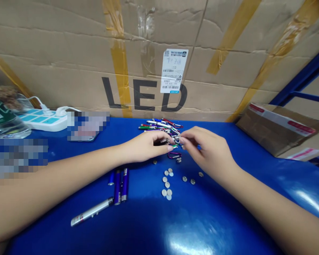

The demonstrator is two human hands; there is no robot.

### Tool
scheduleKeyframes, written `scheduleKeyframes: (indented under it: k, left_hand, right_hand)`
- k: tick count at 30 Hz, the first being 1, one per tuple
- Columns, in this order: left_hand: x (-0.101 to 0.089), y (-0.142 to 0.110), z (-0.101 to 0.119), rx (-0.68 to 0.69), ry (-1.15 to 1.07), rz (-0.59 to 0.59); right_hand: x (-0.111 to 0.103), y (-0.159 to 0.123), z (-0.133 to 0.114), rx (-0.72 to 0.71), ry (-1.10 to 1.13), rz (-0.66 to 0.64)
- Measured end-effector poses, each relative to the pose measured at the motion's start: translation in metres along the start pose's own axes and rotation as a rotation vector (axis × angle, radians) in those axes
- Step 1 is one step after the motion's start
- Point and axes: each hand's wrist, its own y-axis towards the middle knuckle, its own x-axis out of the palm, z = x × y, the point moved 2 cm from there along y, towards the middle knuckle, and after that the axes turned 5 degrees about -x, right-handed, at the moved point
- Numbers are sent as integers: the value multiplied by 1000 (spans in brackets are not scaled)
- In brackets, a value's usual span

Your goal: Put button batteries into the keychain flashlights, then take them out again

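Right at the front of the pens (159, 123), my left hand (146, 146) is curled round a dark tube (162, 141), thumb and fingers wrapped on it with only a narrow gap, and its end points at my right hand (211, 145)! Over on that side it's a tight pinch, thumb and forefinger together on a metal bit (177, 138) too small to make out, fingertips almost meeting those of the left. Just below sit a purple clip (174, 155) and, nearer me, the scattered cells (167, 184), with purple tubes (117, 189) beneath my left forearm.
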Motion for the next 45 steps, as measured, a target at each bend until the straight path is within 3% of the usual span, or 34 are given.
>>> scheduleKeyframes:
  k: [7, 10, 14, 22, 32, 36, 42, 45]
  left_hand:
    - [-2, -1, 3, -11, 58, -96]
    - [-4, -2, 2, 93, 146, -117]
    - [-8, -2, 1, 162, 203, -52]
    - [-11, 1, -2, -25, -79, 96]
    - [-10, -4, 5, 21, 178, 131]
    - [-8, -8, 5, 207, 343, 240]
    - [-5, -15, 7, 693, 782, 411]
    - [-6, -19, 10, 853, 986, 463]
  right_hand:
    - [5, 1, 2, 11, 74, -102]
    - [8, 0, 4, 21, 86, -117]
    - [8, 0, 7, 22, 128, -145]
    - [8, -4, 12, 24, 107, -185]
    - [5, -5, 5, 10, 25, -255]
    - [4, -3, 2, 88, 165, -217]
    - [10, -5, 2, 611, 706, -332]
    - [15, -6, 2, 760, 925, -367]
